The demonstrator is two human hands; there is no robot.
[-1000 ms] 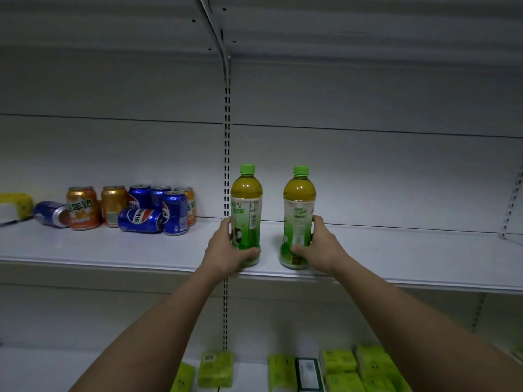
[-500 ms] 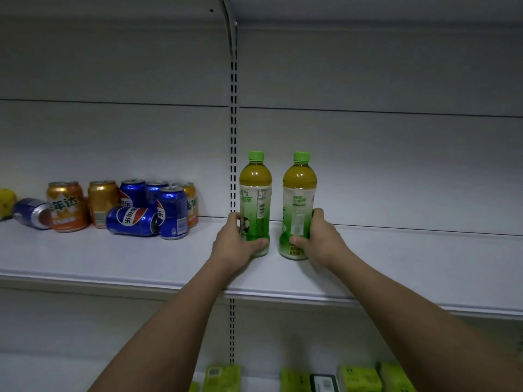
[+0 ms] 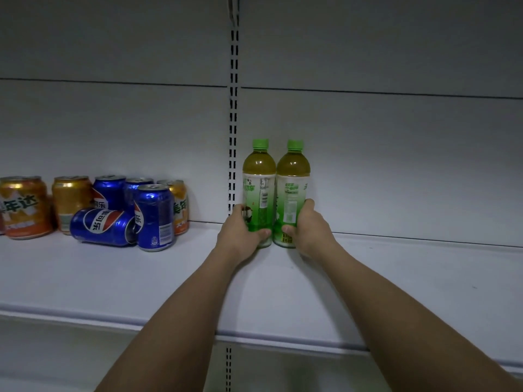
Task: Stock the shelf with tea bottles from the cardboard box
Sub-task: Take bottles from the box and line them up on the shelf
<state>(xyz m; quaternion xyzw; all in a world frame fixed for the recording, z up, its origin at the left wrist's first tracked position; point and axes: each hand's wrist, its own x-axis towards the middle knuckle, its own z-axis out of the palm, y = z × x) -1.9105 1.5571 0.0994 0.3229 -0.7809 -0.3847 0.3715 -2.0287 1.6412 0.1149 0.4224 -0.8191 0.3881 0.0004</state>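
Observation:
Two green-capped tea bottles stand upright and touching at the back of the white shelf, against the rear wall. My left hand wraps the lower part of the left tea bottle. My right hand wraps the lower part of the right tea bottle. Both bottles rest on the shelf surface, just right of the slotted upright. The cardboard box is out of view.
Left of the bottles stands a cluster of orange cans and blue cola cans, one blue can lying on its side. The shelf's front lip runs across below my forearms.
Both hands have pushed the two bottles from the shelf's front edge back to the rear wall and brought them together until they touch. The camera has moved closer.

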